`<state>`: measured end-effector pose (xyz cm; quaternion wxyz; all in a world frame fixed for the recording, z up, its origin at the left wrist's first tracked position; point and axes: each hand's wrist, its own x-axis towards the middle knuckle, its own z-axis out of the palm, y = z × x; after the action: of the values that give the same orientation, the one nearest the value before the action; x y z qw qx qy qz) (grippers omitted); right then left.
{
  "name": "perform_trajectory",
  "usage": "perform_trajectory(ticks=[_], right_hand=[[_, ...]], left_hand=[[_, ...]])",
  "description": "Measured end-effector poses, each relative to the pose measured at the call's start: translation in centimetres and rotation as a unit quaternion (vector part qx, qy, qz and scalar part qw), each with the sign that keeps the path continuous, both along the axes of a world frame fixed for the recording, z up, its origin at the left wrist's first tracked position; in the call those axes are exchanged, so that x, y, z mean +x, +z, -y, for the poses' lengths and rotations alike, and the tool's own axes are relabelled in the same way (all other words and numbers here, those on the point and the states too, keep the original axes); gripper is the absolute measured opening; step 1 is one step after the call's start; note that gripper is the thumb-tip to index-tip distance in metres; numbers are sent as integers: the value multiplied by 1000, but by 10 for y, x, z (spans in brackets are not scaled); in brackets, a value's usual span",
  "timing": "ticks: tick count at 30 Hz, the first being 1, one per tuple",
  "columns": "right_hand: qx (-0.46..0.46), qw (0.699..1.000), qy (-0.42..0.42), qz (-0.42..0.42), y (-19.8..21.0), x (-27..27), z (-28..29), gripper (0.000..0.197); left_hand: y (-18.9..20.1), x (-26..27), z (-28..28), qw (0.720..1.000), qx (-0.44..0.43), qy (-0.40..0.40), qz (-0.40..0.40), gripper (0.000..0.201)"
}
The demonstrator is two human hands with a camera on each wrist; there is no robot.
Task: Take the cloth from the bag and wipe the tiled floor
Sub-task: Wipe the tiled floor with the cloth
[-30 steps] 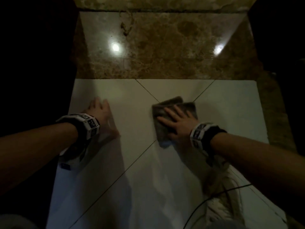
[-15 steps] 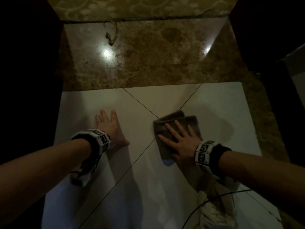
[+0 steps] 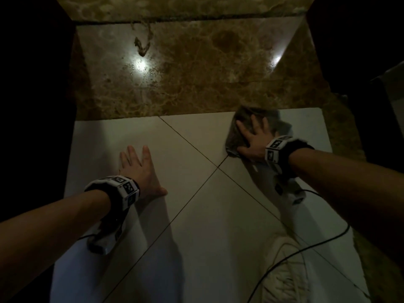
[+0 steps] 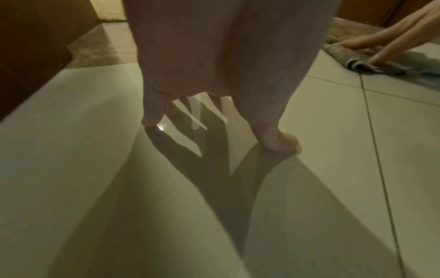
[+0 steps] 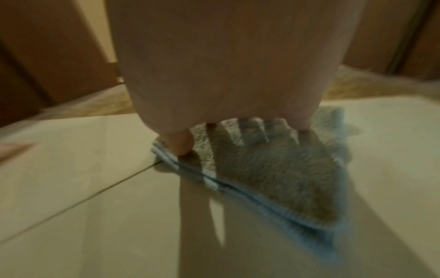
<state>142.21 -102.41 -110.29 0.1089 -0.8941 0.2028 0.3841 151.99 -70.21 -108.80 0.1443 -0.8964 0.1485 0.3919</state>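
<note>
A folded grey cloth (image 3: 238,132) with a blue edge lies on the pale tiled floor (image 3: 196,215), near the far right corner of the tiles. My right hand (image 3: 253,136) presses flat on it with straight, spread fingers. In the right wrist view the cloth (image 5: 273,169) spreads under the palm, and the thumb touches its left edge. My left hand (image 3: 140,169) lies flat on a bare tile to the left, fingers straight; the left wrist view shows its fingertips (image 4: 283,143) on the floor (image 4: 95,169). The cloth (image 4: 357,58) appears at that view's upper right.
A brown marble strip (image 3: 196,68) borders the tiles at the far side. A black cable (image 3: 306,246) trails from my right wrist over a cream woven fabric (image 3: 286,270) at the lower right. Dark furniture or walls stand on both sides.
My right hand has slid the cloth away and to the right, from the grout crossing to the far right corner of the tiles. The left hand stays flat on its tile.
</note>
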Motion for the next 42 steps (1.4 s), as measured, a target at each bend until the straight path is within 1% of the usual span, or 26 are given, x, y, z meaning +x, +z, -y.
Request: perform_trajectory(ticks=[3, 6, 9, 11, 13, 16, 18, 19, 21, 24, 26, 27, 28, 29, 31, 32, 33, 34, 35, 36, 37, 38, 39, 40, 41, 42], right_hand=[[1, 1000, 21, 7, -3, -26, -30, 91], [26, 994, 103, -1, -4, -76, -68, 93], [47, 985, 163, -7, -2, -121, -84, 79], [37, 989, 142, 13, -3, -128, -68, 67], [11, 996, 85, 31, -4, -125, -39, 64], [-22, 998, -57, 16, 6, -113, 14, 66], [-21, 987, -159, -4, 13, -103, 38, 70], [-21, 982, -186, -14, 13, -98, 41, 74], [-17, 983, -182, -24, 11, -89, 25, 84], [40, 997, -61, -4, 3, -93, -47, 80], [86, 996, 15, 6, 0, -105, -93, 76], [97, 994, 45, 8, 0, -111, -105, 76], [96, 993, 67, 17, -3, -116, -107, 76], [87, 992, 86, 31, -6, -119, -100, 76], [50, 993, 97, 53, -9, -123, -70, 77], [33, 995, 71, 58, -11, -125, -48, 77], [18, 998, 27, 58, -12, -127, -23, 75], [2, 998, -24, 56, -12, -129, 1, 72], [-15, 996, -69, 51, -11, -131, 23, 69], [-26, 993, -102, 43, -9, -132, 41, 67], [-29, 991, -126, 35, -7, -131, 53, 65], [-27, 989, -146, 30, -5, -127, 61, 65], [-29, 986, -163, 31, -5, -121, 65, 64], [-38, 983, -177, 38, -4, -112, 67, 64], [-54, 980, -186, 46, -4, -101, 66, 64], [-68, 978, -191, 51, -4, -89, 66, 64]], left_hand=[[-1, 0, -2, 1000, -3, 3, 1, 145], [-3, 0, -3, 1000, -10, -4, 11, 145], [-2, -2, -4, 1000, -12, -11, 21, 145], [-3, 1, -5, 1000, -11, -16, 17, 145], [-4, 3, -5, 1000, -8, -20, 9, 145], [-6, 3, -8, 1000, -8, -24, 17, 144], [-10, 1, -9, 999, -10, -23, 24, 144], [-11, 1, -9, 999, -10, -22, 30, 144], [-10, -1, -5, 999, -11, -10, 31, 144], [-15, -13, -1, 994, -58, 7, 90, 139], [-30, -25, 3, 978, -109, 40, 173, 126], [-37, -28, 6, 957, -151, 62, 240, 106], [-41, -28, 10, 944, -175, 78, 268, 82], [-42, -27, 11, 950, -163, 64, 258, 68], [-55, -20, 5, 971, -136, 39, 194, 53], [-63, -18, 0, 976, -129, 21, 174, 48], [-65, -13, -2, 979, -120, 27, 162, 47], [-64, -10, -4, 977, -148, 63, 137, 48], [-64, -9, -5, 975, -146, 85, 142, 65], [-57, -5, 0, 982, -114, 78, 126, 106], [-52, -1, 2, 989, -76, 28, 122, 144], [-41, 2, -1, 994, -63, 0, 93, 157], [-40, 6, -2, 995, -72, 13, 70, 159], [-49, 6, -5, 995, -60, 26, 76, 158], [-57, -1, -8, 993, -64, 41, 85, 146], [-68, -8, -13, 991, -91, 6, 102, 112]])
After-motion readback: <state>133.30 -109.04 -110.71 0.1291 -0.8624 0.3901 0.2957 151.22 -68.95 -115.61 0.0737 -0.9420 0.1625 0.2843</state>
